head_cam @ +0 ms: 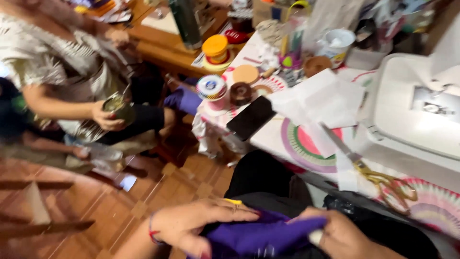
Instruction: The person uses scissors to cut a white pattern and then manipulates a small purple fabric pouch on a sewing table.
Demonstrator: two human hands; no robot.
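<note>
A round tin (211, 88) with a blue-and-white label stands at ten o'clock of the black phone (251, 118), an orange-lidded jar (215, 48) beyond at twelve. Motion blurs everything, and the frame's bottom edge cuts off both wrists. The purple cloth (261, 235) lies on the lap, long axis three-to-nine; the left hand (191, 226) and right hand (340, 235) pinch its ends
</note>
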